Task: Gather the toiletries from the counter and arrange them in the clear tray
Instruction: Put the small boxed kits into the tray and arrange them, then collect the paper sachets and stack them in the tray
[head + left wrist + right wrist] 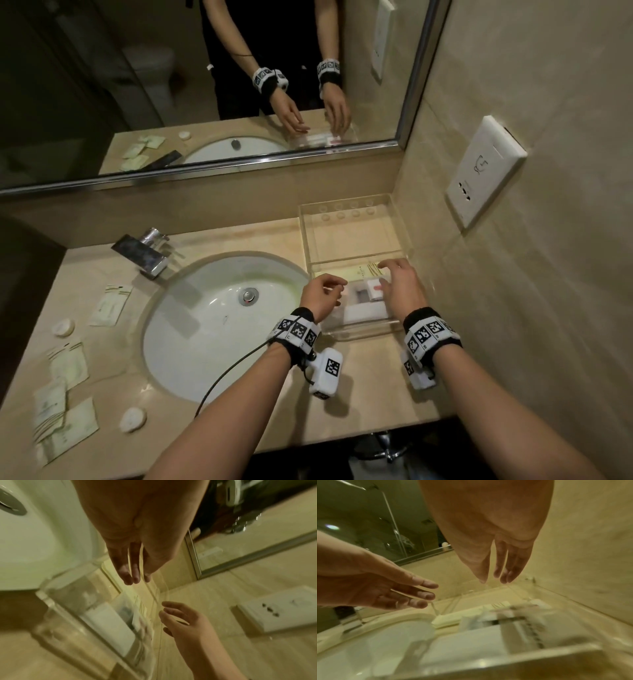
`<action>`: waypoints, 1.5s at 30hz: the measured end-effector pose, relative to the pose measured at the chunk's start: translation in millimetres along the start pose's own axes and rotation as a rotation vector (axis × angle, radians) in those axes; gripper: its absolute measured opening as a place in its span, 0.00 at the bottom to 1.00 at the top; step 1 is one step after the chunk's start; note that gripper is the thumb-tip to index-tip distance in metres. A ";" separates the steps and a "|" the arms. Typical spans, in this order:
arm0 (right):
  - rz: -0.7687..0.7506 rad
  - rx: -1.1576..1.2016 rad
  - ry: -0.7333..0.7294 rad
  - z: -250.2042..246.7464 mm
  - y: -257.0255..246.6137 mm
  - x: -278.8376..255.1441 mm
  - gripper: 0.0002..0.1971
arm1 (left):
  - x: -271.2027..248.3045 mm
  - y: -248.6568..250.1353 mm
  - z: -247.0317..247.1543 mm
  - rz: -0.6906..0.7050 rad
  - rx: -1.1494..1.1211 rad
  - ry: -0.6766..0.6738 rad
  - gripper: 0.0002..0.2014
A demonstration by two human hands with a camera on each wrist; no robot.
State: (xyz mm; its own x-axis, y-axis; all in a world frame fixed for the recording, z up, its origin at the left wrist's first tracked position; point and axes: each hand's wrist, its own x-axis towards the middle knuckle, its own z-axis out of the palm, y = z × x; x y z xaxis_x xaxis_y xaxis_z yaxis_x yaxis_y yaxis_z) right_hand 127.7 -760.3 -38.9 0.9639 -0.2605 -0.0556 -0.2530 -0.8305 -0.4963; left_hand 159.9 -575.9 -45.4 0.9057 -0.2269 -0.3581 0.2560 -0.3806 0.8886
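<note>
The clear tray (352, 236) stands on the counter right of the sink, against the wall. Its near compartment holds a cream packet (364, 271), a small packet with a red mark (375, 289) and a white box (366, 310). My left hand (325, 291) and right hand (394, 277) both hover over that compartment with relaxed fingers and hold nothing. From the left wrist, my left hand's fingers (133, 573) point down over the tray wall (56, 601) and the white box (109, 626). In the blurred right wrist view, my right hand's fingers (498, 572) hang above the packets (505, 622).
Several cream packets (111, 305) (68, 365) (65, 433) and two round white pieces (63, 328) (133, 418) lie on the counter left of the sink basin (205, 325). A chrome tap (147, 253) stands behind it. A wall socket (486, 171) is mounted at right, above the tray.
</note>
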 end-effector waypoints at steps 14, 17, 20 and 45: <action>-0.531 0.133 -0.270 88.0 -225.3 -10.4 0.11 | -101.0 -74.6 -210.6 -0.142 -0.228 0.528 0.08; -0.613 0.137 -0.399 115.6 -273.7 -23.9 0.10 | -132.8 -99.9 -254.3 -0.199 -0.258 0.644 0.10; -0.676 0.142 -0.483 141.8 -317.6 -39.5 0.09 | -162.0 -125.5 -289.6 -0.271 -0.294 0.743 0.09; -0.974 -0.271 -0.729 347.3 -480.1 -124.1 0.39 | -192.5 -267.9 -426.9 -0.782 0.008 0.906 0.31</action>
State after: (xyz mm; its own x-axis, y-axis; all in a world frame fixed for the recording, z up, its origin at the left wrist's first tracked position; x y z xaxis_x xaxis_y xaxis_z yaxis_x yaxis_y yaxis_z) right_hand 158.4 -158.3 -94.6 0.5595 0.7817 -0.2753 0.6666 -0.6219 -0.4111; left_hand 61.3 -47.5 -92.1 0.4152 0.7814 -0.4658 0.8444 -0.1404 0.5170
